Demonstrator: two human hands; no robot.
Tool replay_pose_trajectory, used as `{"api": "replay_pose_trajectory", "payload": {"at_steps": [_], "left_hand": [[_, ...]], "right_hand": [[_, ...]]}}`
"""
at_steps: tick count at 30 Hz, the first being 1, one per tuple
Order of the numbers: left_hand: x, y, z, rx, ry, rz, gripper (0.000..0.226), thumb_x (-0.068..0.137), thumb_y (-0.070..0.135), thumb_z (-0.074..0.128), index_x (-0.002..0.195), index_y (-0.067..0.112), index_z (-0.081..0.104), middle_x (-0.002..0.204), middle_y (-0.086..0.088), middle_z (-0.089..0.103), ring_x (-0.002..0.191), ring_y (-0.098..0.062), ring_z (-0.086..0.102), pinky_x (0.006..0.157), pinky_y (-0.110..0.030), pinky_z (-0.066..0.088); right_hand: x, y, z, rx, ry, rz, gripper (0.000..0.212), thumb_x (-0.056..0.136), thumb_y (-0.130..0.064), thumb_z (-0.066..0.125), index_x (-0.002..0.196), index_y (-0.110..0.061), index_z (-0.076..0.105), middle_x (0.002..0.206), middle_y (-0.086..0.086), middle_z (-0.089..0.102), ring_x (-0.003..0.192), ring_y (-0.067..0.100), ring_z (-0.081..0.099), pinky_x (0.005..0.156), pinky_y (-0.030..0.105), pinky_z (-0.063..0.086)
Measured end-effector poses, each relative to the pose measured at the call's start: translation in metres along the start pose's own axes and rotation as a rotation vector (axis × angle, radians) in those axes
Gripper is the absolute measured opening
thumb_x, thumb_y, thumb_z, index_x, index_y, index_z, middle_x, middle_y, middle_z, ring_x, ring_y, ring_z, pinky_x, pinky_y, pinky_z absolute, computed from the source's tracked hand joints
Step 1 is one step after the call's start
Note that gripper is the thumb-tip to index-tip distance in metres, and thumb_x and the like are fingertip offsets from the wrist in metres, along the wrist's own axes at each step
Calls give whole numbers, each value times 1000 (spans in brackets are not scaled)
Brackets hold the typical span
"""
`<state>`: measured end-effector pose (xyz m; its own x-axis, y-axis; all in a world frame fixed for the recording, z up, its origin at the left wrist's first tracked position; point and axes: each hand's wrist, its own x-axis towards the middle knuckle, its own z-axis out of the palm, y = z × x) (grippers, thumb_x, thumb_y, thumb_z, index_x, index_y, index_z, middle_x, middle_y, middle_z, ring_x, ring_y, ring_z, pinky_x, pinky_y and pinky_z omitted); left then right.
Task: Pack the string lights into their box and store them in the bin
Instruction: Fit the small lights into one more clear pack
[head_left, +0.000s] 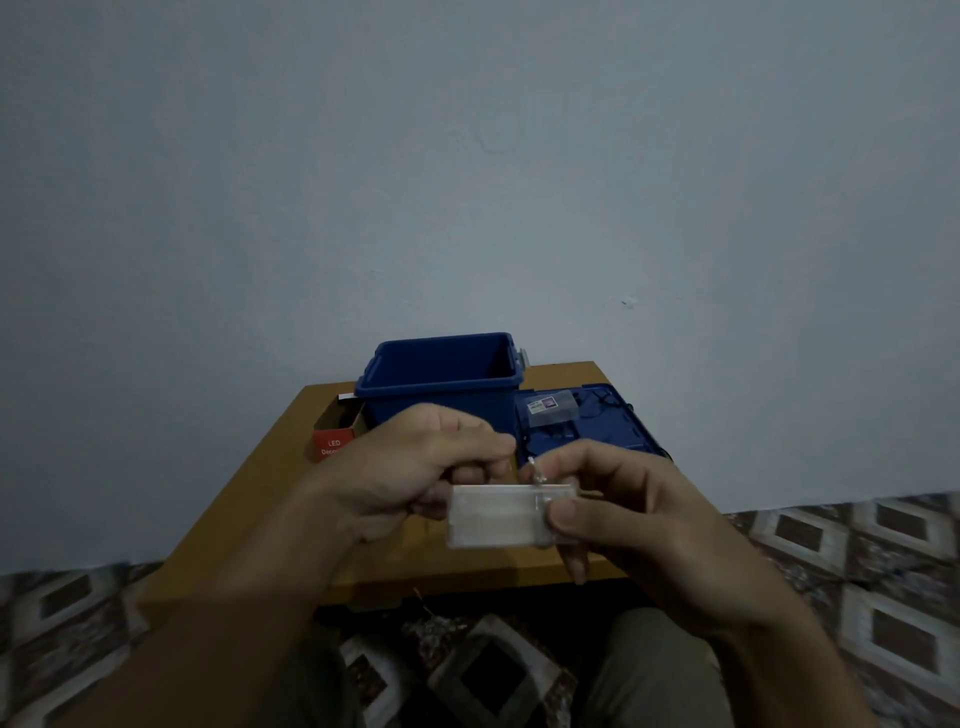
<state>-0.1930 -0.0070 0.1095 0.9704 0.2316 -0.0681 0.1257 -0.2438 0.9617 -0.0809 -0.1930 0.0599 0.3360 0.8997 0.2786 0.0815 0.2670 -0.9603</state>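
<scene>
Held low in front of the blue bin on the tabletop — clear string-light battery case, right hand pinching its right end, left hand curled at its left, hold unclear — red LED box left of the bin, blue lid right.

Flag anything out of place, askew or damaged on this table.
Nothing spilled or damaged. The blue lid lies off the bin, and its right corner seems to overhang the table edge. The right hand grips a clear case.
</scene>
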Motion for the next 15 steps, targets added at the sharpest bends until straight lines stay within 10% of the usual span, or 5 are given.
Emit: {"api": "replay_pose_trajectory", "payload": {"at_steps": [7, 15], "left_hand": [[-14, 32, 17, 489, 302, 163, 26, 94, 31, 64, 75, 20, 76, 52, 10, 60, 45, -5, 50, 51, -15, 37], [-27, 4, 50, 304, 398, 274, 21, 98, 29, 57, 85, 26, 73, 55, 7, 59, 47, -3, 46, 50, -20, 40]], "right_hand": [[4, 4, 10, -456, 349, -148, 13, 94, -21, 65, 104, -29, 66, 77, 1, 65, 67, 23, 65, 66, 49, 57], [10, 9, 18, -401, 610, -316, 16, 93, -22, 65, 106, -32, 66, 75, 1, 66, 67, 23, 64, 64, 44, 56]]}}
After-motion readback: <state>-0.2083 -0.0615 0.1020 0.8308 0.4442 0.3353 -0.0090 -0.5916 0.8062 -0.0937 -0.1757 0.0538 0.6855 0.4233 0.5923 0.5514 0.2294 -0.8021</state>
